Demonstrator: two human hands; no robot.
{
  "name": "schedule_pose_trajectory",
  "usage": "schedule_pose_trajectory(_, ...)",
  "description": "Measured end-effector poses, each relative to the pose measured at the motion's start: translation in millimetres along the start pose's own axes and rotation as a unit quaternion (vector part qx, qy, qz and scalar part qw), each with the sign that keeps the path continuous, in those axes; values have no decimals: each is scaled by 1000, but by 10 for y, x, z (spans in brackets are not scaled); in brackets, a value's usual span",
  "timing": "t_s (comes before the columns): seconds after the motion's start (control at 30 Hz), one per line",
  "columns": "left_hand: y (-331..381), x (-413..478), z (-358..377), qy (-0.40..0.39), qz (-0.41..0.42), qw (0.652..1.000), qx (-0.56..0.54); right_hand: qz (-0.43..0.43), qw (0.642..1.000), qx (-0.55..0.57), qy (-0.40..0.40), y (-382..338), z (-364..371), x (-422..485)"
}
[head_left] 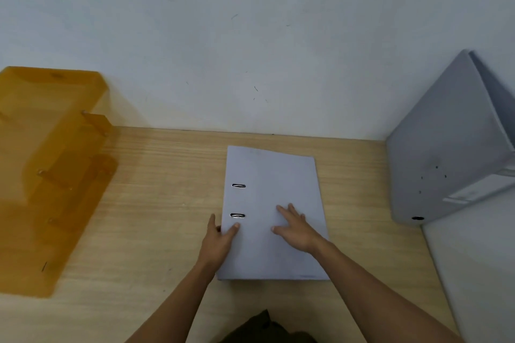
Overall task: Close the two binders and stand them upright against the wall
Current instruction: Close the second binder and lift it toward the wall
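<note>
In the head view, a closed white binder [271,214] lies flat near the middle of the surface [167,175], its long axis running from the near edge toward the wall [250,36], spine on the left. The left hand [220,237] cups that spine edge, thumb on the cover, fingers wrapped around the side. The right hand [295,227] rests spread flat on the cover. Tipping it up likely hinges on the left-hand spine. The second binder [446,147] already leans at the far right corner; an orange tray [50,161] sits well apart along the left edge.
</note>
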State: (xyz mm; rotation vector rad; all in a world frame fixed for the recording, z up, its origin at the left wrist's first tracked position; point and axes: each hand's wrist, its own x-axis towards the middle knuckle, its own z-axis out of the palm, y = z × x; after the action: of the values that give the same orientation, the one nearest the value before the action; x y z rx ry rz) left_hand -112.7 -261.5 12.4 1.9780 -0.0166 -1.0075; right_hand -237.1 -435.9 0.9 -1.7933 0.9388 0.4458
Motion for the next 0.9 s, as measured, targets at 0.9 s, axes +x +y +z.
schedule_pose_trajectory(0.9, 716, -751, 676, -243, 171, 931, -212, -175, 895, 400, 88, -245, -439, -848)
